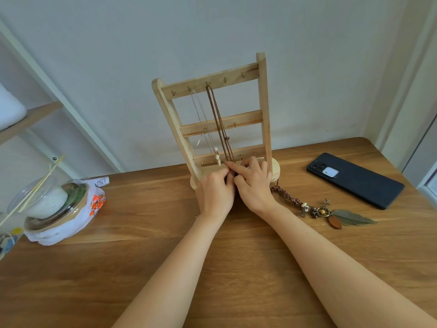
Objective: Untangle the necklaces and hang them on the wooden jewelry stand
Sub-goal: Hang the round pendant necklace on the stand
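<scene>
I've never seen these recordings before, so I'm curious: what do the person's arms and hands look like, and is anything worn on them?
Both forearms are bare to the picture's edge; no sleeves show. The left hand and right hand wear no gloves, and no watch or ring is visible.

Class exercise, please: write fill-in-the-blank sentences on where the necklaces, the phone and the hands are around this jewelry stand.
1. The brown cord hangs from the stand's ____ rail.
2. The feather necklace lies on the ____.
3. The phone lies to the stand's ____.
4. The left hand and right hand meet at the cord's ____ end.

Missing words: top; table; right; lower.
</scene>
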